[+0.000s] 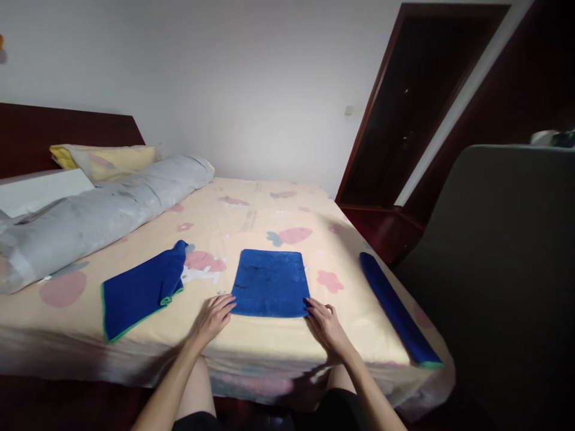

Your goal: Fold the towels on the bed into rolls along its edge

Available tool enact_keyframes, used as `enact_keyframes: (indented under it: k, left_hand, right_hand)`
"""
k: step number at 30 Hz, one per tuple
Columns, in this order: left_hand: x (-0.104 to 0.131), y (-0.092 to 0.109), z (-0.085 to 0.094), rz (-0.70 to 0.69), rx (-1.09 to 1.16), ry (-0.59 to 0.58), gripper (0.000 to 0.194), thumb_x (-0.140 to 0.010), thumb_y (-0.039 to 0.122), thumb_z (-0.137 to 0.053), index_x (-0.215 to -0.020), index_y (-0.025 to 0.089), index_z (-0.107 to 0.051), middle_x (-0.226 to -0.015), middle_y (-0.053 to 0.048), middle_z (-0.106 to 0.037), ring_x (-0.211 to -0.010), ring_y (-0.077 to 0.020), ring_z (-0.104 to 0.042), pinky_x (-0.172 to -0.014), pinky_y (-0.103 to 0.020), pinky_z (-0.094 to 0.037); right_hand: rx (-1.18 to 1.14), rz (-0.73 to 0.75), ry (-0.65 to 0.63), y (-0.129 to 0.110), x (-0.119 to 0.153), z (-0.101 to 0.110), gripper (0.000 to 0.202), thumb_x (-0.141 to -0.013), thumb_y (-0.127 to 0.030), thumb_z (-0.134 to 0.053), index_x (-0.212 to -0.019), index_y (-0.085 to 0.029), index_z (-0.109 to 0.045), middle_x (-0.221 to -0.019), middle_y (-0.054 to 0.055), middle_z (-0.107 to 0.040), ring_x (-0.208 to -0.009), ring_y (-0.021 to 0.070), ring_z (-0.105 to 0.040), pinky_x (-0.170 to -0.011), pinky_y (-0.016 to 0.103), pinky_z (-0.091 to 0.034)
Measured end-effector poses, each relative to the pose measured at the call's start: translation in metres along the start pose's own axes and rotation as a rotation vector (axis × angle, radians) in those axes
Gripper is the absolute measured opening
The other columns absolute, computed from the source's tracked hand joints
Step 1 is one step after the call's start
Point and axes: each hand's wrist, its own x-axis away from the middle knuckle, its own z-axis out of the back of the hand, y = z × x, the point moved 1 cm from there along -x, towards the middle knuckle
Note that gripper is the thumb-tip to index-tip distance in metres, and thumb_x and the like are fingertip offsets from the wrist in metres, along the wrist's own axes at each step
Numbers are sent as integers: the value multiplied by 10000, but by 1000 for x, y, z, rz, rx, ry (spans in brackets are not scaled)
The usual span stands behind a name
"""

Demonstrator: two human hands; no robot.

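Centrally, just below the middle of the frame, a blue cloth (271, 283) is laid flat on a pale-yellow patterned bedsheet (265, 338). Its outline is four-sided, slightly broader at the lower edge, with softly rounded corners; the surface is marked by dark streaks, mostly at left. Its lower-left corner is touched by the left hand (216, 317), its lower-right by the right hand (326, 323). The fingers of each are held close together; whether the cloth is pinched cannot be told. At lower left, a green-edged cloth (139, 293) is seen partly bunched; at lower right, a rolled cloth (398, 308).
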Motion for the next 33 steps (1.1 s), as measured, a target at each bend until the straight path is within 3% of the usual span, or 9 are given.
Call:
enact_keyframes:
  k: [7,11,14,18,23,25,27,30,33]
  left_hand:
    - [5,1,19,9,190,38,314,-813,104,-500,-1019,212,-710,-980,-46,-741,-947,-189,-671,-861,-331,-505]
    - [3,9,30,198,326,-59,253,-809,158,-498,-960,203,-697,-899,-41,-713,-871,-178,-657,-828,-298,-501]
    - [-10,11,24,392,389,-123,264,-828,188,-464,-1011,189,-654,-880,-31,-701,-799,-170,-653,-777,-285,-504]
    - [-28,10,8,519,243,-171,287,-819,135,-445,-1051,167,-612,-897,-50,-696,-830,-185,-655,-792,-302,-492]
    - [-28,23,-5,537,-75,-40,385,-842,140,-458,-1198,176,-600,-1128,-113,-675,-1073,-267,-609,-925,-409,-446]
    - [-29,39,-11,492,-121,26,474,-856,120,-419,-1306,176,-555,-1258,-130,-629,-1169,-271,-568,-971,-416,-427]
    - [-35,59,-19,322,-91,11,573,-881,109,-377,-1446,184,-431,-1434,-115,-513,-1326,-245,-459,-1067,-405,-368]
    - [-43,79,-31,79,-23,-124,596,-961,245,-373,-1544,218,-252,-1578,-74,-319,-1455,-215,-280,-1162,-420,-262]
    - [-38,74,-32,55,-9,-215,624,-978,399,-405,-1555,261,-212,-1596,-71,-270,-1460,-223,-274,-1174,-452,-237]
  right_hand:
    - [-229,-76,6,6,0,13,369,-989,-357,-352,-1073,-211,-681,-1133,113,-701,-1049,258,-651,-909,429,-460]
    - [-277,-125,-93,-1,-2,34,396,-997,-427,-334,-944,-215,-665,-918,65,-711,-848,225,-637,-828,376,-472]
    - [-213,-182,-89,-2,-14,34,373,-1001,-397,-320,-934,-209,-634,-865,53,-694,-803,208,-624,-796,346,-461]
    - [36,-256,-72,4,-32,15,309,-975,-288,-345,-938,-184,-634,-836,72,-686,-786,215,-636,-798,347,-438]
    - [159,-350,3,-2,-41,1,259,-937,-236,-406,-955,-159,-652,-938,149,-671,-916,289,-613,-811,396,-423]
    - [182,-379,121,-21,-44,-5,326,-947,-206,-361,-1092,-127,-642,-1075,177,-656,-1013,292,-596,-877,413,-422]
    - [161,-264,188,-49,-46,-17,410,-967,-207,-322,-1286,-124,-565,-1271,171,-602,-1177,273,-545,-984,415,-397]
    - [110,30,66,-83,-45,-39,521,-988,-322,-375,-1494,-201,-360,-1512,112,-415,-1392,247,-378,-1102,434,-330]
    - [121,59,-33,-80,-33,-48,578,-976,-365,-423,-1525,-232,-302,-1556,93,-335,-1436,251,-318,-1130,471,-308]
